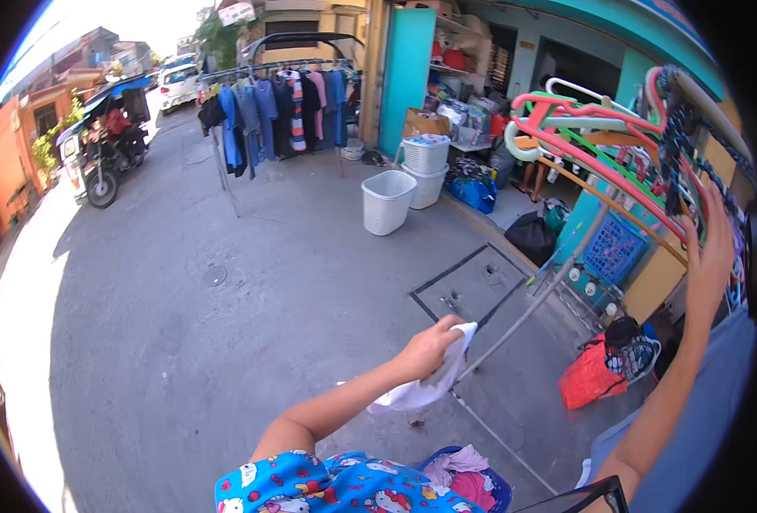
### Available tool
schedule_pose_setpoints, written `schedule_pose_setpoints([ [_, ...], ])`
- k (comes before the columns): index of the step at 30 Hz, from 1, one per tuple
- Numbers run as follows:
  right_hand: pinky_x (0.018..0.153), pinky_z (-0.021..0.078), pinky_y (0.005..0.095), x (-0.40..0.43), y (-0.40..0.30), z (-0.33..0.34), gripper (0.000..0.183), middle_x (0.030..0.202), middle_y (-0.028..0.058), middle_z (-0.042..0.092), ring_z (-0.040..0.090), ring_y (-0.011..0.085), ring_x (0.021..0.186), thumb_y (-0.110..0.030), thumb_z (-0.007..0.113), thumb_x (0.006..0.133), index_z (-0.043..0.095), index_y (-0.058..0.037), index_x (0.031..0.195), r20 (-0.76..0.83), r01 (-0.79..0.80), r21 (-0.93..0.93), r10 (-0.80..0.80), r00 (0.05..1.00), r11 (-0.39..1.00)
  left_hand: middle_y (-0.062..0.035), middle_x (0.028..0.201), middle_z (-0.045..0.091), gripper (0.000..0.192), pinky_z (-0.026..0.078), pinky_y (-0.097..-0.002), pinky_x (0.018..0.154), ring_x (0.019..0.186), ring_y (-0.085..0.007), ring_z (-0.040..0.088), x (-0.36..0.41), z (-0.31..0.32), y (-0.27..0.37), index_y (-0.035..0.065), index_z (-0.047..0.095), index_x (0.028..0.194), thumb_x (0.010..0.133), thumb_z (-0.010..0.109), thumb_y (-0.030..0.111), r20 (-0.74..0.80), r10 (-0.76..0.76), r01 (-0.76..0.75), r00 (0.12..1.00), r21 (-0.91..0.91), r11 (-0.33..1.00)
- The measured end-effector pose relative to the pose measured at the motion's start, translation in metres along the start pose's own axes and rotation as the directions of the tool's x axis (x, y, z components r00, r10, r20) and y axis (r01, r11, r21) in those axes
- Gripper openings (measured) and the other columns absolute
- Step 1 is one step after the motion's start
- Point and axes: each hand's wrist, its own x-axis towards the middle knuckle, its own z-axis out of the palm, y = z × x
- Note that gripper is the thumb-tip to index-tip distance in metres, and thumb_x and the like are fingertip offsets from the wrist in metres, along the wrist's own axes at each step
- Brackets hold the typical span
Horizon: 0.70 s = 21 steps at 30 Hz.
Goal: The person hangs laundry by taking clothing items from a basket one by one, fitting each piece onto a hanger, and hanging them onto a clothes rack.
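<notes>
In the lower middle of the head view, my left hand is closed on a white cloth garment, which hangs down beside a metal rack leg. At the upper right, my right hand is raised among plastic clothes hangers in pink, green, white and orange. Its fingers touch the hangers; whether they grip one cannot be told. The hangers hang on a rail with dark blue rope tied around it. Below me stands a blue basket with pink and lilac clothes.
White plastic baskets stand near the shop front. A second rack of clothes is behind. A red bag sits at the lower right, and a blue cloth hangs there. A motor tricycle and a white car are on the street.
</notes>
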Motion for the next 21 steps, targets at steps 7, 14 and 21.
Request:
schedule_pose_setpoints([
  [7, 0.077, 0.0435, 0.0366, 0.002, -0.011, 0.021, 0.029, 0.096, 0.0072, 0.060, 0.054, 0.0251, 0.089, -0.005, 0.060, 0.078, 0.055, -0.0069, 0.107, -0.066, -0.013, 0.055, 0.016, 0.998, 0.998, -0.0195, 0.125, 0.036, 0.042, 0.041, -0.0345, 0.090, 0.114, -0.0369, 0.041, 0.007, -0.031, -0.014, -0.0045, 0.049, 0.108, 0.065, 0.045, -0.007, 0.004, 0.068, -0.067, 0.998, -0.075, 0.995],
  [14, 0.078, 0.0437, 0.0374, 0.055, 0.003, 0.006, 0.023, 0.096, 0.0093, 0.059, 0.056, 0.0281, 0.090, -0.007, 0.055, 0.082, 0.057, -0.0062, 0.104, -0.216, 0.209, 0.041, -0.196, 0.957, 0.977, -0.0083, 0.128, 0.044, 0.033, 0.051, -0.0365, 0.077, 0.112, -0.0283, 0.050, 0.036, -0.057, -0.014, 0.0065, 0.057, 0.098, 0.068, 0.052, -0.007, 0.143, 0.224, -0.264, 0.964, 0.412, 0.872],
  [21, 0.073, 0.0437, 0.0361, 0.035, -0.052, 0.007, 0.027, 0.087, 0.0066, 0.056, 0.054, 0.0249, 0.084, -0.004, 0.060, 0.070, 0.056, -0.0079, 0.096, -0.020, 0.386, 0.190, -0.390, 0.921, 0.903, -0.0069, 0.124, 0.049, 0.034, 0.053, -0.0358, 0.069, 0.108, -0.0262, 0.053, 0.062, -0.063, -0.032, 0.0108, 0.062, 0.095, 0.067, 0.053, -0.006, 0.153, 0.217, -0.266, 0.964, 0.519, 0.813],
])
